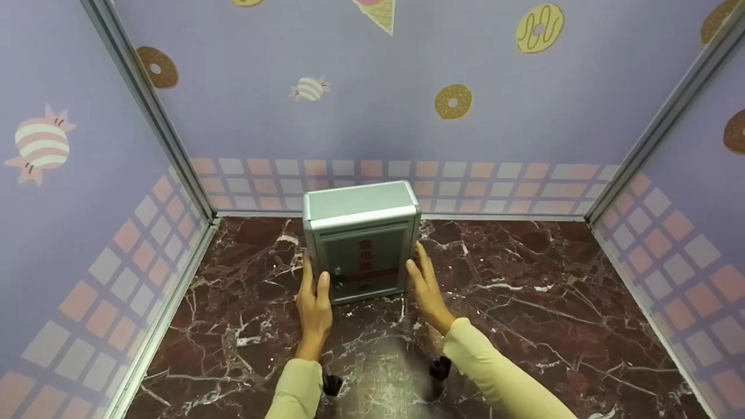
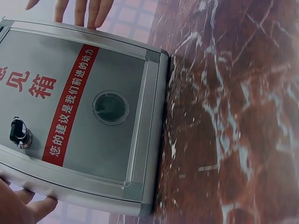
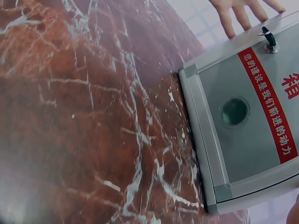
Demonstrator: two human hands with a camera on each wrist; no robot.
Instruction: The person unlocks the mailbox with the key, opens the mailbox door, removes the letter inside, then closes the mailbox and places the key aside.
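A silvery metal suggestion box (image 1: pixel 355 250) with rounded edges stands upright on the marble floor, its front facing me. Red lettering and a red strip (image 2: pixel 70 107) with white characters cross that front, along with a small round window (image 2: pixel 110 108). A key (image 3: pixel 268 39) sticks out of its lock. My left hand (image 1: pixel 315 302) touches the box's left side with extended fingers, its thumb up beside the front edge. On the right side, my right hand (image 1: pixel 429 290) rests its outstretched fingertips, thumb near the front corner. The box's back is hidden.
Dark red marble flooring (image 1: pixel 541 326) with white veins spreads around the box. Behind it rises a lilac back wall (image 1: pixel 378 116) with sweets and tile patterns. Similar side walls (image 1: pixel 52 221) close in on both sides, joined by metal trim (image 1: pixel 157 122).
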